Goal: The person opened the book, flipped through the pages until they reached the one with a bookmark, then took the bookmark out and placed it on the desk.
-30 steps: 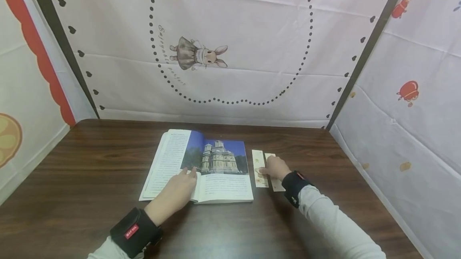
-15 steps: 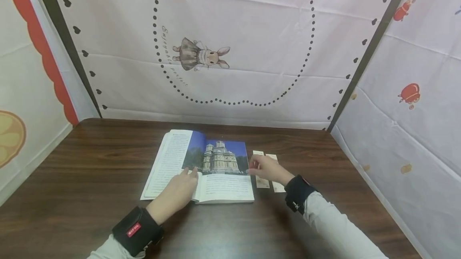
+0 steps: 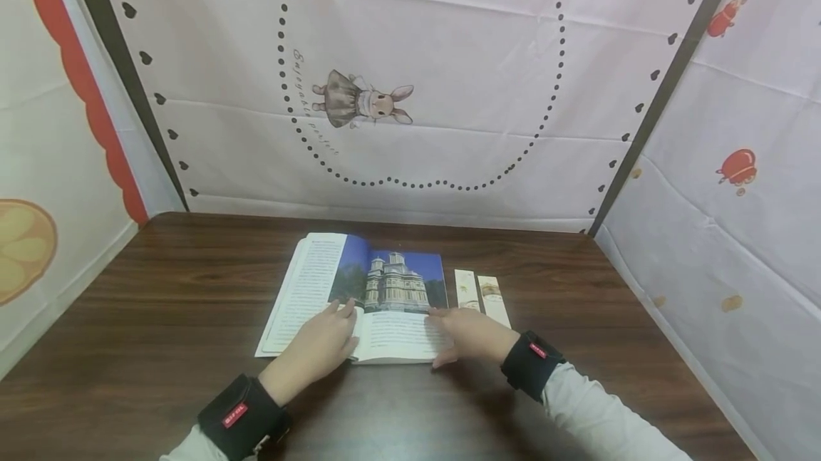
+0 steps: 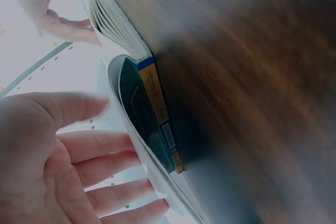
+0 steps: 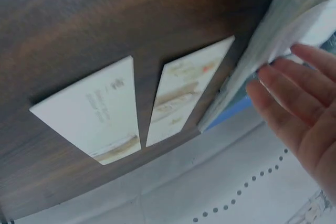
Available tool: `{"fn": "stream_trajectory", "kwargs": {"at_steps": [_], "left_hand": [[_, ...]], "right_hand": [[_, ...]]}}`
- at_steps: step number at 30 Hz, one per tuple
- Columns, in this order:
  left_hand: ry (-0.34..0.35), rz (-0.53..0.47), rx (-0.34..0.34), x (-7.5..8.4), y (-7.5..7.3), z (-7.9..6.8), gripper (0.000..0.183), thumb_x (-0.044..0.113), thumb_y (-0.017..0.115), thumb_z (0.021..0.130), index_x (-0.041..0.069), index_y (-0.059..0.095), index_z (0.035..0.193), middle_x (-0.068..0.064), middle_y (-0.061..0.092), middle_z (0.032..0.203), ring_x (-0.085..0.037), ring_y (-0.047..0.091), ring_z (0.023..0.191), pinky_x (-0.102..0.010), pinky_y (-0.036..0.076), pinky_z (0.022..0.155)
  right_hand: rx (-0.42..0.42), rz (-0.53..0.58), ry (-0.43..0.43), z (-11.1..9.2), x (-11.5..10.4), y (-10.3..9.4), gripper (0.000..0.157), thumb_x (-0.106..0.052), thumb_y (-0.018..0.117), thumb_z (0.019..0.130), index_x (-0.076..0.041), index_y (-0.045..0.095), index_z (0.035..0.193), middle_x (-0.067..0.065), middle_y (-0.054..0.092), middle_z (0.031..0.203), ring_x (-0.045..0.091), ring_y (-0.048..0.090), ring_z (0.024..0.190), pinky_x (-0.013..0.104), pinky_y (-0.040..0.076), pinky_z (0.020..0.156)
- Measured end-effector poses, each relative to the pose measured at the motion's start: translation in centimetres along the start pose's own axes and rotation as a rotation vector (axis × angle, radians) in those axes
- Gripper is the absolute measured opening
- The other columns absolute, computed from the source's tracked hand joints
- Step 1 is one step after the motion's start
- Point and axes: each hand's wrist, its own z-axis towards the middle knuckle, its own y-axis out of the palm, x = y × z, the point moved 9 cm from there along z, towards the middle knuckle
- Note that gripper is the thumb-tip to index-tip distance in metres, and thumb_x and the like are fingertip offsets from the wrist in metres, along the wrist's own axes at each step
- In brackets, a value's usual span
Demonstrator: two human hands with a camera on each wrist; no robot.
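Note:
An open book (image 3: pixel 400 336) lies on the table, with a photo of a domed building across its upper right page. My left hand (image 3: pixel 317 340) rests on the left page near the fold, fingers extended; in the left wrist view its fingers (image 4: pixel 123 169) lie flat against the page. Over the right page is my right hand (image 3: pixel 477 333), fingers on the paper and thumb near the front corner. The right wrist view shows these fingers (image 5: pixel 294 98) straight, with nothing gripped. Just right of the book lie two pale printed bookmarks, the nearer one (image 3: pixel 467 288) partly covered by my right hand.
The second bookmark (image 3: pixel 492 297) lies beside the first, slightly apart. The dark wooden table (image 3: pixel 160 304) meets a white printed cloth (image 3: pixel 449 90) at its far edge, and similar cloth (image 3: pixel 725 197) stands along the right side.
My right hand has moved left, off the bookmarks and onto the book's right page, its fingers spreading. My left hand has stayed on the left page.

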Motion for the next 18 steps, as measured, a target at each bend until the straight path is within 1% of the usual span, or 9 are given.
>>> {"fn": "stream_trajectory", "kwargs": {"at_steps": [4,5,7,9,11,12,14,16,18], "left_hand": [[-0.053,-0.038,-0.056,-0.5,0.8,0.0,0.060,0.038,0.069,0.082,-0.010,0.060,0.117,-0.026,0.055,0.129,-0.042,0.052,0.121,-0.050,0.045,0.098],[-0.064,-0.045,-0.063,-0.6,1.0,0.0,0.065,0.042,0.069,0.081,-0.010,0.059,0.118,-0.025,0.055,0.131,-0.043,0.050,0.122,-0.050,0.044,0.099],[-0.073,-0.052,-0.063,-0.6,1.1,-0.1,0.071,0.048,0.069,0.079,-0.010,0.058,0.119,-0.025,0.053,0.132,-0.043,0.049,0.123,-0.051,0.043,0.099],[-0.076,-0.044,-0.054,-0.5,1.1,0.0,0.076,0.052,0.070,0.076,-0.010,0.058,0.120,-0.025,0.053,0.132,-0.044,0.049,0.123,-0.052,0.044,0.098],[-0.078,-0.033,-0.049,-0.5,1.1,0.1,0.081,0.055,0.070,0.074,-0.011,0.057,0.119,-0.026,0.053,0.132,-0.046,0.049,0.122,-0.053,0.045,0.096],[-0.081,-0.026,-0.049,-0.5,1.1,0.1,0.083,0.057,0.070,0.073,-0.011,0.057,0.119,-0.026,0.053,0.132,-0.046,0.050,0.121,-0.053,0.046,0.095],[-0.094,-0.014,-0.052,-0.5,1.1,0.3,0.087,0.061,0.068,0.072,-0.011,0.058,0.119,-0.026,0.053,0.132,-0.046,0.050,0.120,-0.054,0.047,0.093],[-0.115,-0.009,-0.060,-0.5,1.2,0.4,0.089,0.065,0.066,0.071,-0.010,0.060,0.117,-0.026,0.054,0.131,-0.047,0.051,0.120,-0.054,0.048,0.091],[-0.135,0.003,-0.067,-0.5,1.1,0.6,0.086,0.069,0.064,0.070,-0.008,0.066,0.106,-0.026,0.056,0.129,-0.047,0.052,0.118,-0.054,0.050,0.087]], "right_hand": [[-0.035,0.053,0.007,0.2,0.2,-0.3,0.064,-0.042,0.077,0.073,-0.005,0.060,0.123,0.014,0.061,0.128,0.024,0.064,0.107,0.035,0.051,0.091],[-0.041,0.058,0.003,0.2,0.3,-0.3,0.061,-0.040,0.077,0.074,-0.006,0.061,0.122,0.012,0.064,0.124,0.022,0.066,0.103,0.034,0.052,0.089],[-0.043,0.060,0.001,0.1,0.5,-0.4,0.047,-0.033,0.074,0.079,-0.007,0.065,0.116,0.008,0.069,0.113,0.018,0.067,0.095,0.031,0.054,0.084],[-0.009,0.022,-0.020,0.1,0.4,-1.0,0.028,-0.024,0.070,0.084,-0.007,0.069,0.106,0.005,0.072,0.097,0.015,0.067,0.081,0.028,0.054,0.074],[0.068,-0.043,-0.059,0.2,0.0,-2.0,0.012,-0.014,0.067,0.086,-0.009,0.071,0.096,0.001,0.072,0.083,0.012,0.065,0.072,0.025,0.053,0.066],[0.117,-0.077,-0.075,0.2,-0.2,-2.7,0.009,-0.009,0.067,0.084,-0.010,0.072,0.092,0.000,0.072,0.081,0.011,0.065,0.070,0.024,0.053,0.065],[0.236,-0.166,-0.118,0.1,-1.1,-4.3,0.008,-0.007,0.067,0.083,-0.011,0.072,0.089,-0.002,0.071,0.078,0.010,0.064,0.068,0.024,0.053,0.065],[0.358,-0.222,-0.164,-0.1,-2.0,-5.8,0.010,-0.008,0.070,0.081,-0.012,0.071,0.090,-0.003,0.071,0.081,0.009,0.065,0.073,0.023,0.053,0.069],[0.467,-0.271,-0.213,-0.5,-3.1,-7.2,0.014,-0.008,0.072,0.080,-0.012,0.071,0.093,-0.003,0.071,0.085,0.009,0.065,0.078,0.023,0.053,0.074]]}}
